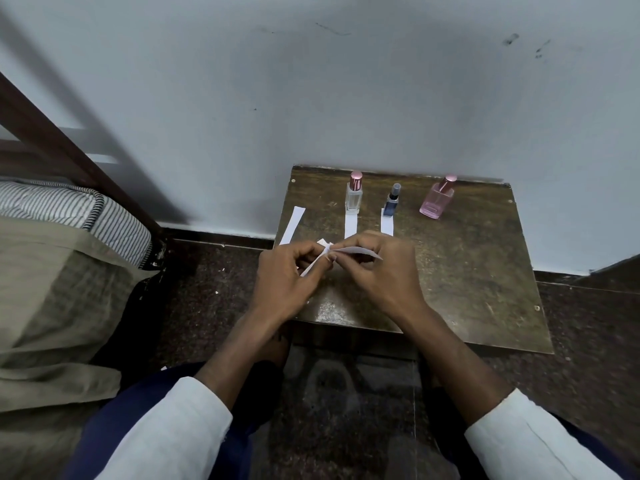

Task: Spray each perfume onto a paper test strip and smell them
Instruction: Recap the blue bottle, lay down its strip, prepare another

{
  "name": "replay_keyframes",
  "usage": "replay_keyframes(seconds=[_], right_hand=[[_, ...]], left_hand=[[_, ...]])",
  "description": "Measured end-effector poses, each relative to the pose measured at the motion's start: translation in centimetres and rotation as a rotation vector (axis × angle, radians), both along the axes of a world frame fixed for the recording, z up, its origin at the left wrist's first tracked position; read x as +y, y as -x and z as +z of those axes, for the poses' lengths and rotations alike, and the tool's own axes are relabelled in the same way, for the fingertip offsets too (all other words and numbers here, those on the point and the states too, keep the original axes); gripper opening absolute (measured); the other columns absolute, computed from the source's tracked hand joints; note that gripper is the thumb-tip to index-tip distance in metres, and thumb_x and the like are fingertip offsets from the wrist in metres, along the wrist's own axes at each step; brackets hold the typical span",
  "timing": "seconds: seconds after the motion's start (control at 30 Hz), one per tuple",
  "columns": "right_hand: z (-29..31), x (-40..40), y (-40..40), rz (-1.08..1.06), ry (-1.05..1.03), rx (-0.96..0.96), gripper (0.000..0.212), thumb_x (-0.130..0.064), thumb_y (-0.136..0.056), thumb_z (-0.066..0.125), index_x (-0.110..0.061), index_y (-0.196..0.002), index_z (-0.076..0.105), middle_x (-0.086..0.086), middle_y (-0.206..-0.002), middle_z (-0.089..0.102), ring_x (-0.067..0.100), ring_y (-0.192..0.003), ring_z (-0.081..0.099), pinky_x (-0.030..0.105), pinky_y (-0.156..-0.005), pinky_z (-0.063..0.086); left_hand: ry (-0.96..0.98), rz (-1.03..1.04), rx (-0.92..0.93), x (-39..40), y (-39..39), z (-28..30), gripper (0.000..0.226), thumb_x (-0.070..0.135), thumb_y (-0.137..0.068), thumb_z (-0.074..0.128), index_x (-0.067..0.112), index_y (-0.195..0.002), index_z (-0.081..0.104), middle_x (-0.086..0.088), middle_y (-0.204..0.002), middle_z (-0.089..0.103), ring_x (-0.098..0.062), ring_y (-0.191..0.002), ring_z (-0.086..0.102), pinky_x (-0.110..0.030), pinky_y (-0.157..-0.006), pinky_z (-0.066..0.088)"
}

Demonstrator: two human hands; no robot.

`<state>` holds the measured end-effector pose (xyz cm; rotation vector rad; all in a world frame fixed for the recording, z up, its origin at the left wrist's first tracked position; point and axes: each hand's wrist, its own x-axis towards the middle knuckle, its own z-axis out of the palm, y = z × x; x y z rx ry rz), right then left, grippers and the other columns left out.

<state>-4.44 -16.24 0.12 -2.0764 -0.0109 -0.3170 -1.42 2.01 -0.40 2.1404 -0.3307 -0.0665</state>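
A piece of white paper point(341, 253) is pinched between both hands above the near left part of a small brown table point(478, 271). The left hand point(282, 282) is curled, thumb and fingertips closed on the paper's left part, a narrow tail of it hanging down toward the palm. The right hand point(375, 271) is curled too, thumb and forefinger closed on the paper's right part, which sticks out past the fingers to the right. Whether the paper is one piece or two cannot be told.

Three bottles are lined up along the table's far edge by the wall point(311, 98): a clear bottle point(354, 197) with a pink cap on the left, a small blue bottle point(392, 202) in the middle, a pink bottle point(437, 199) on the right, tilted in view. A paper strip point(352, 225) is laid just in front of the clear bottle, touching its base. A second strip point(388, 224) is laid in front of the blue bottle. A third strip point(292, 225) is set apart at the left edge, angled. White sleeves point(180, 431) are seen at both forearms. A bed with a striped mattress point(69, 209) is at the left.
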Motion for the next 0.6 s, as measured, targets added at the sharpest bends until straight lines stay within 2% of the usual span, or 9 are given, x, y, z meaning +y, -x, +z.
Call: replay_keyframes(seconds=[0.1, 0.13, 0.23, 0.3, 0.33, 0.43, 0.53, 0.6], right_hand=[[-0.4, 0.1, -0.2, 0.040, 0.130, -0.046, 0.005, -0.019, -0.088, 0.084, -0.022, -0.091, 0.084, -0.011, -0.091, 0.078, 0.002, -0.085, 0.071, 0.022, -0.077, 0.056], [-0.4, 0.0, -0.3, -0.005, 0.141, -0.042, 0.005, -0.019, -0.089, 0.082, -0.022, -0.092, 0.083, -0.011, -0.092, 0.078, 0.001, -0.084, 0.070, 0.019, -0.078, 0.054], [0.0, -2.1, -1.0, -0.420, 0.104, 0.003, 0.005, -0.022, -0.093, 0.078, -0.021, -0.096, 0.083, -0.010, -0.092, 0.077, 0.002, -0.080, 0.066, 0.015, -0.078, 0.054], [0.3, -3.7, -1.0, -0.556, 0.085, -0.020, 0.005, -0.024, -0.094, 0.078, -0.020, -0.096, 0.081, -0.011, -0.089, 0.075, 0.003, -0.079, 0.067, 0.025, -0.077, 0.058], [0.3, -4.0, -0.9, -0.537, 0.088, -0.033, 0.005, -0.024, -0.094, 0.078, -0.020, -0.095, 0.081, -0.011, -0.088, 0.075, 0.003, -0.079, 0.068, 0.026, -0.075, 0.058], [0.0, -3.5, -0.3, -0.365, 0.134, -0.023, 0.003, -0.023, -0.093, 0.080, -0.021, -0.095, 0.081, -0.012, -0.088, 0.075, 0.000, -0.080, 0.068, 0.016, -0.074, 0.053], [-0.3, -3.0, -0.4, -0.302, 0.120, 0.003, 0.006, -0.021, -0.092, 0.081, -0.022, -0.098, 0.083, -0.015, -0.089, 0.075, -0.005, -0.081, 0.068, 0.011, -0.074, 0.051], [-0.2, -3.1, -0.6, -0.301, 0.068, 0.039, 0.006, -0.021, -0.092, 0.081, -0.023, -0.097, 0.083, -0.016, -0.089, 0.076, -0.004, -0.081, 0.069, 0.008, -0.072, 0.048]], left_hand=[[-0.022, -0.005, -0.011, 0.1, -0.1, -0.2, 0.010, 0.033, -0.097, 0.080, 0.029, -0.088, 0.084, 0.021, -0.073, 0.076, 0.000, -0.073, 0.073, -0.019, -0.066, 0.056], [-0.025, 0.000, -0.007, 0.0, 0.0, -0.2, 0.012, 0.033, -0.097, 0.080, 0.029, -0.086, 0.083, 0.021, -0.073, 0.075, 0.000, -0.071, 0.072, -0.019, -0.065, 0.054], [-0.010, 0.049, 0.022, 0.2, -0.2, -0.3, 0.017, 0.031, -0.097, 0.079, 0.027, -0.080, 0.080, 0.017, -0.072, 0.076, 0.001, -0.067, 0.068, -0.017, -0.061, 0.047], [0.023, 0.089, 0.058, 0.7, -0.5, -0.3, 0.018, 0.032, -0.098, 0.079, 0.029, -0.080, 0.081, 0.017, -0.074, 0.077, 0.001, -0.069, 0.069, -0.014, -0.063, 0.047], [0.032, 0.102, 0.071, 1.0, -0.7, -0.2, 0.017, 0.034, -0.098, 0.079, 0.030, -0.081, 0.082, 0.018, -0.074, 0.078, 0.001, -0.071, 0.070, -0.011, -0.065, 0.047], [-0.039, 0.112, 0.022, 1.4, -0.9, -0.3, 0.012, 0.036, -0.100, 0.077, 0.031, -0.093, 0.085, 0.020, -0.080, 0.078, 0.002, -0.077, 0.072, -0.004, -0.067, 0.044], [-0.112, 0.077, -0.038, 1.2, -1.3, -0.9, 0.014, 0.029, -0.104, 0.071, 0.026, -0.108, 0.085, 0.012, -0.094, 0.078, -0.002, -0.085, 0.071, -0.004, -0.073, 0.043], [-0.149, 0.039, -0.044, 1.1, -1.5, -1.1, 0.015, 0.026, -0.104, 0.071, 0.026, -0.111, 0.084, 0.009, -0.096, 0.076, -0.003, -0.086, 0.069, -0.005, -0.076, 0.042]])
